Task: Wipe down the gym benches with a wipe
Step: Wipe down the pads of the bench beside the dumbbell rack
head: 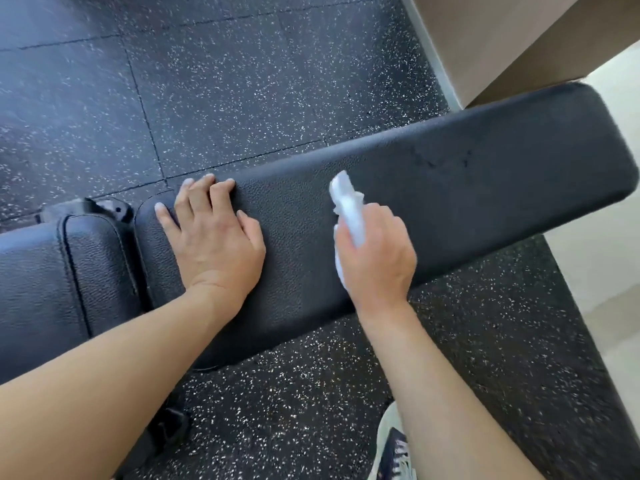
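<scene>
bench pad (pixel 485 174) runs long and black across the view, from the seat cushion (pixel 52 271) at the left out toward the wall corner (pixel 502 46) at the right, above speckled rubber floor (pixel 242 81). left hand (pixel 214 233) lies flat on the near-left end of the pad with its fingers spread, the fingertips reaching to the far edge beside the gap where pad meets seat cushion; judging by the straight wrist and flat palm, it is there to brace the body and steady the pad while the other hand works. right hand (pixel 374 251) sits to the right of it, about midway along the pad, fingers curled around a bunched white wipe (pixel 349 209). the wipe sticks out past the knuckles toward the far edge, and a fold of it shows under the palm on the near side, so the grip seems meant to keep a wad of cloth pressed against the vinyl. the wipe is blurred, so i cannot tell exactly how much of it touches the surface. the two hands are near each other but apart, with bare pad between them. the long right stretch of the pad lies beyond the wipe, with faint marks (pixel 440 161) on it. a shoe (pixel 394 448) shows on the floor below the right forearm.
</scene>
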`<state>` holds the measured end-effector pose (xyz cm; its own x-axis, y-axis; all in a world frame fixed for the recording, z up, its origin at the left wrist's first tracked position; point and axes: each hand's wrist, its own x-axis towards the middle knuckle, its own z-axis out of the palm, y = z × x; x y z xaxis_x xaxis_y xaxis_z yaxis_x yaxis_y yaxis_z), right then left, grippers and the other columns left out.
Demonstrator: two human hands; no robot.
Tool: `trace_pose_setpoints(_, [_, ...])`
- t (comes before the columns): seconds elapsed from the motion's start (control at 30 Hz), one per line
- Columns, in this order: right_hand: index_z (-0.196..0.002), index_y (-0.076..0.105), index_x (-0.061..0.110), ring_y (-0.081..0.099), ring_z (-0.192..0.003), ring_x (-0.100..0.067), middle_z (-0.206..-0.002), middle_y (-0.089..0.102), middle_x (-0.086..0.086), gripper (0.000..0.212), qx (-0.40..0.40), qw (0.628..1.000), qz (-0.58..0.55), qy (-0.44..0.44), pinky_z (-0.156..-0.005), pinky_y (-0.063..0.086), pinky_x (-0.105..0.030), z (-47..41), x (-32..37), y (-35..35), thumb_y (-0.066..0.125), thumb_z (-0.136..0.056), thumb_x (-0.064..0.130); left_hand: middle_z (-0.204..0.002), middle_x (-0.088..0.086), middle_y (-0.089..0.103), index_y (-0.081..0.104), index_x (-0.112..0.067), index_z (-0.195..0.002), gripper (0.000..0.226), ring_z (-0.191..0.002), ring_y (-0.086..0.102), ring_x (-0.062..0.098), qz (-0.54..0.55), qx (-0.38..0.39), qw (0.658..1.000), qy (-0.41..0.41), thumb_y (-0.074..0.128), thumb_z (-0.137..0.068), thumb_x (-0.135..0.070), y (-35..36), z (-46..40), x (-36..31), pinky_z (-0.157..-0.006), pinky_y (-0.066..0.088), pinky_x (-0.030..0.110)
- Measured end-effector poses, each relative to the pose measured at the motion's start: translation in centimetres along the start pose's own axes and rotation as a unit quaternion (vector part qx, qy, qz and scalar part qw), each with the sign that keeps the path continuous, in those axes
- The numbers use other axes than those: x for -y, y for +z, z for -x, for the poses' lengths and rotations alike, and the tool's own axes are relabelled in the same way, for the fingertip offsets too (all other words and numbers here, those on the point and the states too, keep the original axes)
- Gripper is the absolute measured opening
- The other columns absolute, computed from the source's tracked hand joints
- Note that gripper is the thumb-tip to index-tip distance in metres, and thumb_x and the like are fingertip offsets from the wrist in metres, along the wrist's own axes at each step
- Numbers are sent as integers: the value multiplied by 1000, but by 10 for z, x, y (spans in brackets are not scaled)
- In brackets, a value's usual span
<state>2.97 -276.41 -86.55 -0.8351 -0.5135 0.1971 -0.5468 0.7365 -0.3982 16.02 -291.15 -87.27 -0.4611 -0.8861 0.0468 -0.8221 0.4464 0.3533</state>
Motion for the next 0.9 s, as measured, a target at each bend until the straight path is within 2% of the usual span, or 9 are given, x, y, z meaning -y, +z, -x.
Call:
trace_pose_setpoints(0.1, [-90,60,16,49,-70,-27,-79,52,-2,19,32,990,-26,-133,-56,39,-40,34,44,14,65,-87,33,-153,10,46,50,-18,-139,47,-151,32,35,-9,4,1000,-6,42,-94,-29,-1,0,-2,-126,12,63])
trace_pose_setpoints(0.17, [-93,61,16,48,-70,-26,-79,51,-2,19,59,979,-58,-188,-56,38,-39,39,50,15,67,-87,33,-153,12,47,50,-17,-140,49,-149,34,37,-13,6,1000,-8,40,-93,-30,-1,-1,-1,-126,12,62])
trace_pose_setpoints(0.3, [-93,64,15,47,-71,-25,-80,50,-1,19,73,949,-64,-300,-56,39,-38,3,-4,2,68,-89,33,-149,15,50,51,-13,-138,53,-141,41,41,-32,-14,999,-8,42,-89,-31,-1,-1,-7,-123,19,63])
trace_pose_setpoints(0.43, [-102,70,16,50,-71,-25,-80,54,-1,21,27,959,-10,-283,-59,46,-37,-81,-105,-15,66,-94,35,-148,15,50,52,-13,-137,53,-141,40,41,-39,-23,999,-9,44,-88,-31,-1,-3,-10,-122,20,64])
trace_pose_setpoints(0.57, [-92,58,21,47,-72,-21,-79,51,4,15,18,972,-9,-235,-55,44,-37,-118,-149,-21,62,-95,35,-147,15,50,53,-13,-136,53,-140,42,42,-38,-25,999,-4,44,-87,-31,0,-2,-9,-123,20,63])
trace_pose_setpoints(0.67, [-90,54,22,42,-72,-20,-79,47,5,16,29,975,1,-220,-53,38,-34,-103,-130,-9,60,-94,36,-147,14,50,53,-13,-136,52,-142,41,41,-34,-23,999,-2,46,-87,-30,1,-1,-9,-124,19,62])
trace_pose_setpoints(0.77, [-96,62,19,38,-69,-20,-77,44,4,16,55,955,-6,-290,-55,29,-33,-81,-79,9,64,-90,34,-148,13,51,53,-13,-135,50,-145,41,40,-33,-15,999,0,47,-88,-30,0,-3,-8,-123,20,65])
trace_pose_setpoints(0.9, [-92,65,16,44,-65,-23,-74,47,0,17,77,933,-32,-351,-54,32,-35,-84,6,33,69,-84,31,-149,11,50,54,-15,-135,50,-148,39,37,-27,-14,1000,-3,47,-88,-30,1,-2,-4,-124,17,64])
